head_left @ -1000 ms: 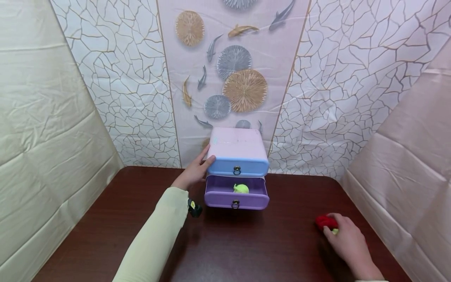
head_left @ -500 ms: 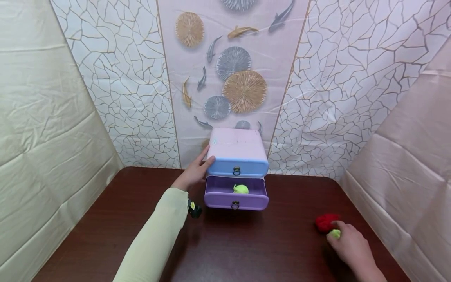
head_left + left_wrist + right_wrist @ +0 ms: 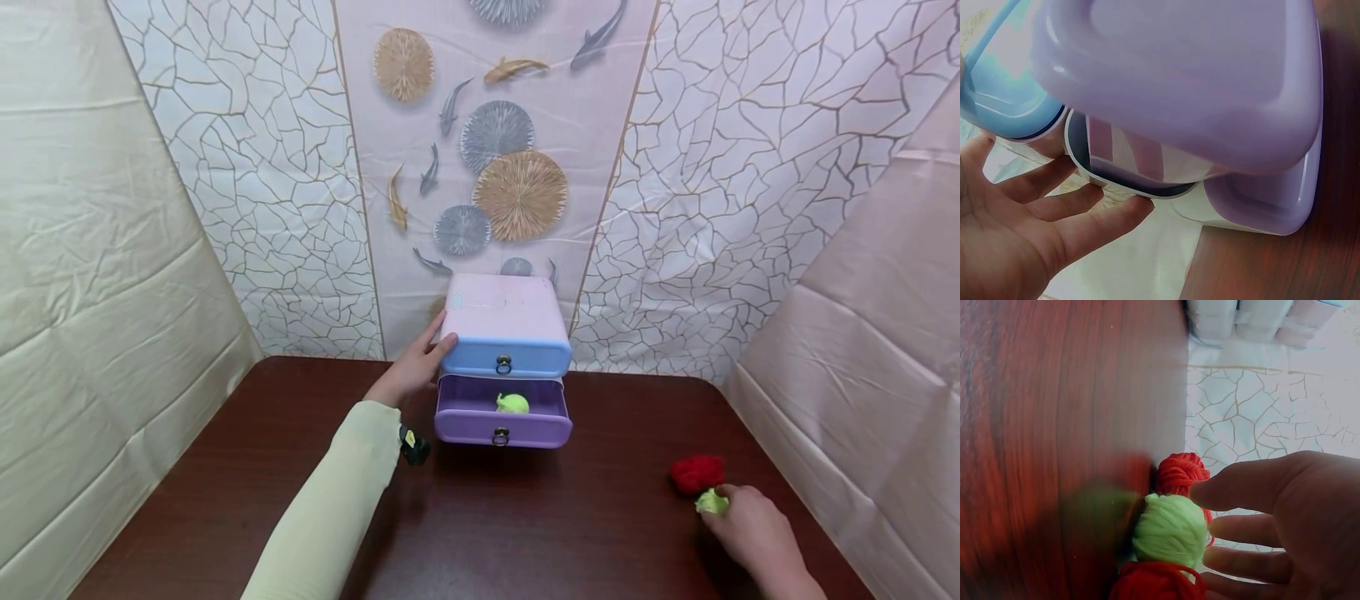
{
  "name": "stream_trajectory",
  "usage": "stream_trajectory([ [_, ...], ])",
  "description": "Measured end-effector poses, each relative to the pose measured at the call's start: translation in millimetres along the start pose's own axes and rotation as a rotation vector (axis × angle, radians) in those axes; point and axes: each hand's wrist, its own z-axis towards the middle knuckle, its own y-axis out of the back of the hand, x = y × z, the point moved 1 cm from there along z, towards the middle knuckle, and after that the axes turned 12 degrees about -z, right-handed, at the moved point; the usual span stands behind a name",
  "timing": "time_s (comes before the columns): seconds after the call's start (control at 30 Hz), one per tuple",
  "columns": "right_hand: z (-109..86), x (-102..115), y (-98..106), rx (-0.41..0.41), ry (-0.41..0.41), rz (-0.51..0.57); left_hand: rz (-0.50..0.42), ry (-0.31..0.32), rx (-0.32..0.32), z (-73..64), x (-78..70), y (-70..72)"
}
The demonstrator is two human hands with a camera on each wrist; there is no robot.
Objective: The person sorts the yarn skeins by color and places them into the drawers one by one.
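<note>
My left hand [image 3: 411, 372] rests against the left side of a small drawer cabinet [image 3: 502, 304] with a pale pink top. Its fingers are fairly straight along that side, the thumb near the blue upper drawer [image 3: 506, 357], which is pushed in. Below, the purple drawer [image 3: 502, 427] is pulled out, with a light green yarn ball [image 3: 513, 403] inside. At the right, my right hand [image 3: 753, 529] has its fingertips at another light green yarn ball [image 3: 1170, 530], fingers mostly straight. Red yarn [image 3: 1182, 472] lies beyond that ball; more red yarn [image 3: 1157, 581] lies nearer, hidden by the hand in the head view.
Everything stands on a dark reddish-brown table [image 3: 525, 533]. Patterned cloth [image 3: 480, 167] hangs behind the cabinet, and plain cloth walls [image 3: 847, 350] slope in on both sides. A small black device [image 3: 414, 446] is worn at my left wrist.
My right hand has drawn back from the red yarn toward the person, and its fingertips are now at the green ball beside it. The left hand and cabinet stay put.
</note>
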Motion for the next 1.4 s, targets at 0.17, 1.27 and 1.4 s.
stream_trajectory([
  [0.17, 2.0, -2, -3, -0.006, 0.003, 0.004, -0.009, 0.02, 0.021, 1.6, -0.7, 2.6],
  [1.27, 8.7, 7, -15, -0.022, 0.064, 0.04, 0.01, 0.021, 0.021, -24.9, -26.7, -7.9],
  [1.4, 7.4, 11, -14, -0.05, 0.079, 0.043, 0.013, 0.025, 0.016, -25.7, -26.8, -8.3],
])
